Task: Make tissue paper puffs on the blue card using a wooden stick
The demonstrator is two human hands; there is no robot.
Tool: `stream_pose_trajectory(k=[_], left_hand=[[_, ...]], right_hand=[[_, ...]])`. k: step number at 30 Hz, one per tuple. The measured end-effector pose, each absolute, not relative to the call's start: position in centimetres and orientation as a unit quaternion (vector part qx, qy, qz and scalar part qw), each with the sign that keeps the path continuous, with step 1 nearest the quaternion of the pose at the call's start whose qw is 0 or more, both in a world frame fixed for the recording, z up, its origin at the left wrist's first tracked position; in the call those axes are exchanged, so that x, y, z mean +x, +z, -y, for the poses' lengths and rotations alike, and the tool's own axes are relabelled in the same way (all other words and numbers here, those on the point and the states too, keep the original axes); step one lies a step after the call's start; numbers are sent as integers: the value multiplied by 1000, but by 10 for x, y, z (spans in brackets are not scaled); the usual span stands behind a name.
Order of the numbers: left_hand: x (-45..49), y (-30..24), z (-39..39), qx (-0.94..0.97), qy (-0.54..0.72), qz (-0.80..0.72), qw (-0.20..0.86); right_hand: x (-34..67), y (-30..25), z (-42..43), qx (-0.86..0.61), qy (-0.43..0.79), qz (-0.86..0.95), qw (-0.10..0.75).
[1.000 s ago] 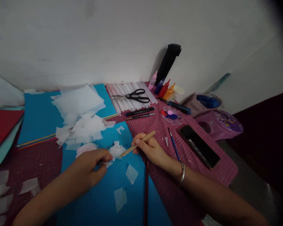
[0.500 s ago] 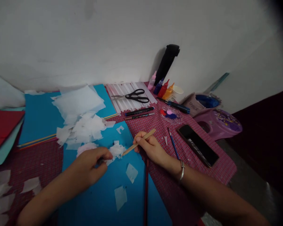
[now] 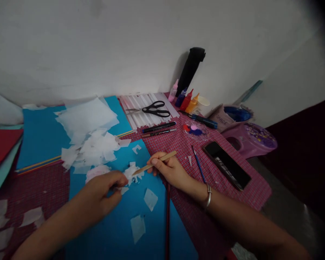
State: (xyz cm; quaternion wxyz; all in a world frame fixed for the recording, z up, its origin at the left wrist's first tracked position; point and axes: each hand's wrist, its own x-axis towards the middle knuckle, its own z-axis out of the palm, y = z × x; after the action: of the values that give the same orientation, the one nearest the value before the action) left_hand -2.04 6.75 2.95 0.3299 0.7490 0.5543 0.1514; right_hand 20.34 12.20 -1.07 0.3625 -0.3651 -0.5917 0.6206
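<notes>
My right hand (image 3: 172, 173) held a wooden stick (image 3: 168, 157) at the paper cluster (image 3: 130, 171), probably pressing; next needed, I judged, light force. Of my left hand (image 3: 104, 191), I could not tell the grip.

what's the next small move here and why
I'd probably press the tip of the stick lightly into the white paper clump: the right hand already holds the stick with its tip at the clump, loose-looking edges jut out, and the left hand's fingertips are at the near side, seemingly placed to steady it.
</notes>
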Motion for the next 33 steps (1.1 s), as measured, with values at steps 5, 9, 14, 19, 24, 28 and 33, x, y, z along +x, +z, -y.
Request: stream_pose_trajectory(k=[5, 9, 14, 19, 24, 28, 33], left_hand=[[-15, 30, -71, 743, 155, -559, 333], [-14, 26, -75, 707, 149, -579, 377], [-14, 24, -76, 691, 163, -598, 372], [-12, 24, -75, 695, 173, -591, 372], [-13, 23, -76, 701, 169, -585, 371], [-14, 22, -75, 702, 171, -579, 378], [-17, 20, -75, 702, 167, -574, 386]], right_hand=[[203, -11, -122, -372, 622, 587, 361], [206, -9, -121, -374, 642, 546, 386], [209, -3, -119, -391, 634, 551, 376], [208, -4, -118, -390, 623, 569, 369], [206, -6, -119, -383, 621, 579, 364], [205, -6, -119, -381, 627, 572, 366], [204, -8, -121, -372, 633, 563, 381]])
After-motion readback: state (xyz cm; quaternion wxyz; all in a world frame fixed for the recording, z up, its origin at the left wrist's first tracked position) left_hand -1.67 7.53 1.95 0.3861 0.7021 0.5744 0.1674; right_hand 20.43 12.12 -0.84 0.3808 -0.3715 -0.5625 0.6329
